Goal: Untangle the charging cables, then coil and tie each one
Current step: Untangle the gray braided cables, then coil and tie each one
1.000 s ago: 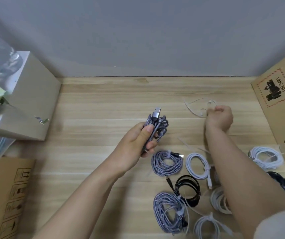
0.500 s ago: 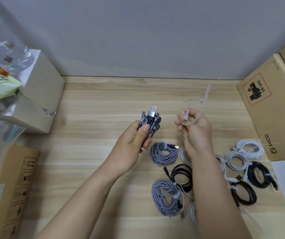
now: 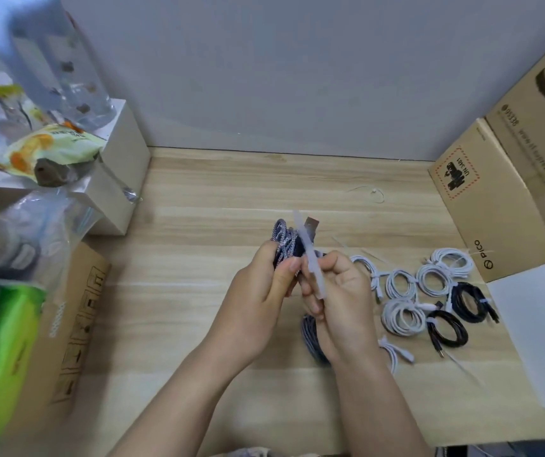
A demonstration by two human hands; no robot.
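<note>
- Braided grey-and-white charging cable [image 3: 283,240], coiled into a tight bundle, is held above the middle of the wooden tabletop [image 3: 198,291]; its metal USB plug [image 3: 310,225] projects upward from the top of the bundle.
- Left hand [image 3: 257,301] is wrapped around the lower part of the coil, with the thumb pressed against its front and the fingers curled behind.
- Right hand [image 3: 340,301] is brought up against the left, and a translucent white zip tie [image 3: 310,258] is pinched between its thumb and curled fingers; the strap is laid diagonally across the front of the coil, its upper end reaching above the bundle.
- Whether the tie is already passed around the coil cannot be told.
- Second braided grey coil [image 3: 310,338] is seen on the table beneath the right wrist, largely hidden by it.
- Finished white coils [image 3: 399,285] are laid in a cluster to the right of the hands, each bound with a white tie.
- Two black coils [image 3: 447,328] are laid just beside the white ones, toward the right edge of the table.
- Loose zip ties [image 3: 371,192] are scattered on the far part of the tabletop, well apart from the hands.
- Cardboard box printed "PICO" [image 3: 482,206] is stood at the right edge, with a white sheet [image 3: 541,331] lying in front of it.
- White box [image 3: 122,179] and plastic bags [image 3: 27,225] are stacked at the left.
</note>
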